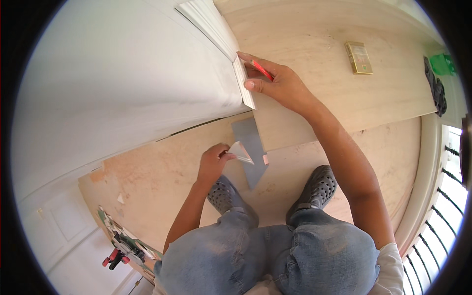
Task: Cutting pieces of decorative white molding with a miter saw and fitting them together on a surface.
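My left hand (214,161) pinches a small triangular offcut of white moulding (239,151) above a blue-grey flat sheet (250,137) on the floor. At the wall's corner, my right hand (285,86) grips a short piece of white moulding (242,83) between thumb and fingertips. That piece lies along the base of the white wall, its upper end meeting a longer white moulding (211,24). A red pencil (262,70) is tucked between the fingers of the same hand. Its lower end is hidden by the hand.
A wooden step (319,118) carries a gold box (359,58) and a dark cloth (434,86). Black balusters (445,196) line the right side. Tools with red-and-black handles (117,258) lie at lower left. My grey clogs (314,189) stand beside the blue-grey sheet.
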Available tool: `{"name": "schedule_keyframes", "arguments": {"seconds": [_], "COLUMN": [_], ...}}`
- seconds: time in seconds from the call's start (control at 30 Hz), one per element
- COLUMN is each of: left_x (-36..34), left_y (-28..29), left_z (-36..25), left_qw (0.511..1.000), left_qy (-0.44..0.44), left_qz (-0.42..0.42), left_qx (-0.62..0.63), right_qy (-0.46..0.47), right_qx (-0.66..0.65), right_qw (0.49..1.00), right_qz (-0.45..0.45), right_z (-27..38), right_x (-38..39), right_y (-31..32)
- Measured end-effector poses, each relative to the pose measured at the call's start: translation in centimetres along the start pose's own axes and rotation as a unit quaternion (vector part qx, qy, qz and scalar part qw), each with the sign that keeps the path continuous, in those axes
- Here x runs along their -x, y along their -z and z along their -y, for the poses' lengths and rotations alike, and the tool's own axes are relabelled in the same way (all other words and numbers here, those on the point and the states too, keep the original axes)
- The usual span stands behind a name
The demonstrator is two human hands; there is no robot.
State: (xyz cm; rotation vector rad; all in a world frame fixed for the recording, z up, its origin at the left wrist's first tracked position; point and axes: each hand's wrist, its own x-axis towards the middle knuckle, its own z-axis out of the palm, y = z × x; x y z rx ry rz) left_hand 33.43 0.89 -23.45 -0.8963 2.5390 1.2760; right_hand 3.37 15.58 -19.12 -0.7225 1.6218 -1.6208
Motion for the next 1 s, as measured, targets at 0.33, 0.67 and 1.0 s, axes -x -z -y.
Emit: {"name": "schedule_keyframes", "arguments": {"seconds": [0.33, 0.67, 1.0], "left_x": [-3.4, -1.0, 1.3], "left_y": [1.5, 1.1, 2.7], "left_z": [-8.6, -6.4, -7.6], "left_qw": [0.939, 0.949, 0.948], "left_qy": [-0.230, -0.127, 0.000], "left_qz": [-0.254, -0.267, 0.056], "left_qx": [0.035, 0.108, 0.314], "right_qy": [0.018, 0.009, 0.015], "right_qx": [0.003, 0.023, -0.011], "right_qw": [1.000, 1.000, 1.000], "right_qz": [-0.010, -0.018, -0.009], "right_z": [0.0, 0.1, -0.1], "right_x": [0.0, 0.3, 0.2], "right_y": [-0.2, -0.3, -0.1]}}
